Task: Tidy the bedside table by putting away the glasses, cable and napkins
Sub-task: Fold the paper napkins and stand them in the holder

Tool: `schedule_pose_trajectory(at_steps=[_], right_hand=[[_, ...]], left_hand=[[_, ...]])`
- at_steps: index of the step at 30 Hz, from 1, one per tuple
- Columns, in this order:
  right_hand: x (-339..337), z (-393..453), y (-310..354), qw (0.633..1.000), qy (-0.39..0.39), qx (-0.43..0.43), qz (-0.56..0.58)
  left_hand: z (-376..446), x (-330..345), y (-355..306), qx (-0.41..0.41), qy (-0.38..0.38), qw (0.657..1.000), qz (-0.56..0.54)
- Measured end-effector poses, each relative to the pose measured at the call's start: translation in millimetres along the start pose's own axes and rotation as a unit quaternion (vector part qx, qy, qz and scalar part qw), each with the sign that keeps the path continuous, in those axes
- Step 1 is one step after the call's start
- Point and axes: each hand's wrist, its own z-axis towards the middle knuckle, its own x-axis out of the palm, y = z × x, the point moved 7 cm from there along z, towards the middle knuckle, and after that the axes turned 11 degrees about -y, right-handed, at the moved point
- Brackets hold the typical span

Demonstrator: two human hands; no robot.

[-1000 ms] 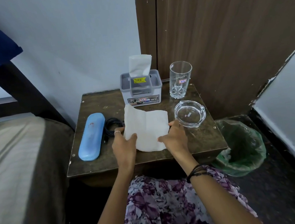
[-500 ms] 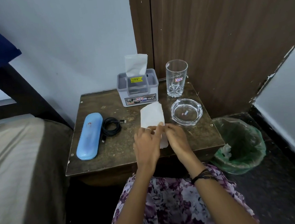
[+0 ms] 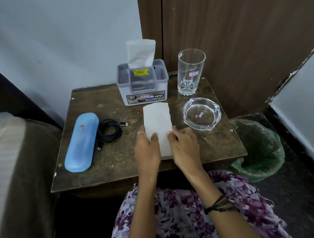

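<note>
Right now the person is sitting in front of the bedside table (image 3: 117, 158) and working on a white napkin (image 3: 157, 118). The napkin is lying folded into a long strip in the middle of the table, between the black cable (image 3: 109, 131) and the glass ashtray (image 3: 201, 113). The left hand (image 3: 147, 149) is resting on the near left edge of the napkin, with its thumb lying on top of the paper. The right hand (image 3: 183, 145) is touching the near right edge with its fingers fairly straight. Neither hand is squeezing the napkin; both are pressing it flat.

The blue glasses case (image 3: 81, 142) is lying closed at the left side of the table, so the glasses are probably inside, though I cannot see them. The cable is sitting coiled up just beside the case. So those two jobs are looking mostly done.

The napkin job is looking like the one left. The folded napkin probably is going into the grey tissue box (image 3: 142, 83) at the back, where another napkin is sticking up. A tall drinking glass (image 3: 191, 72) is standing beside that box.
</note>
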Motion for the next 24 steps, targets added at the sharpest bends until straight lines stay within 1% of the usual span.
schedule_pose_trajectory(at_steps=[2, 4, 7, 8, 10, 11, 13, 14, 16, 18, 20, 24], right_hand=[[0, 6, -4, 0.999, 0.017, 0.020, 0.033], [1, 11, -8, 0.996, 0.041, 0.036, 0.066], [2, 13, -7, 0.987, 0.090, 0.057, 0.123], [0, 13, -6, 0.981, 0.102, 0.068, 0.149], [-6, 14, -5, 0.971, 0.110, 0.086, 0.195], [-12, 15, -2, 0.969, 0.099, 0.076, 0.212], [-24, 18, 7, 0.974, 0.050, 0.026, 0.218], [-27, 19, 10, 0.979, 0.033, 0.004, 0.203], [-27, 19, 12, 0.986, 0.027, -0.023, 0.161], [-24, 17, 11, 0.990, 0.034, -0.037, 0.133], [-22, 16, 11, 0.991, 0.029, -0.044, 0.125], [-15, 15, 9, 0.992, 0.032, -0.038, 0.118]], left_hand=[[4, 2, 4, -0.010, 0.019, 0.999, -0.031], [9, 1, 9, -0.045, 0.035, 0.994, -0.098], [11, -2, 13, -0.102, 0.067, 0.967, -0.224], [11, -3, 11, -0.104, 0.074, 0.961, -0.244], [12, -6, 6, -0.071, 0.070, 0.963, -0.252], [12, -8, 1, -0.043, 0.058, 0.966, -0.250], [11, -14, -9, 0.027, 0.031, 0.971, -0.235], [10, -17, -14, 0.064, 0.022, 0.976, -0.209], [9, -17, -14, 0.115, 0.019, 0.985, -0.130], [9, -12, -7, 0.128, 0.035, 0.990, -0.040], [8, -8, -2, 0.135, 0.037, 0.990, 0.012], [7, -10, -4, 0.125, 0.013, 0.992, 0.005]])
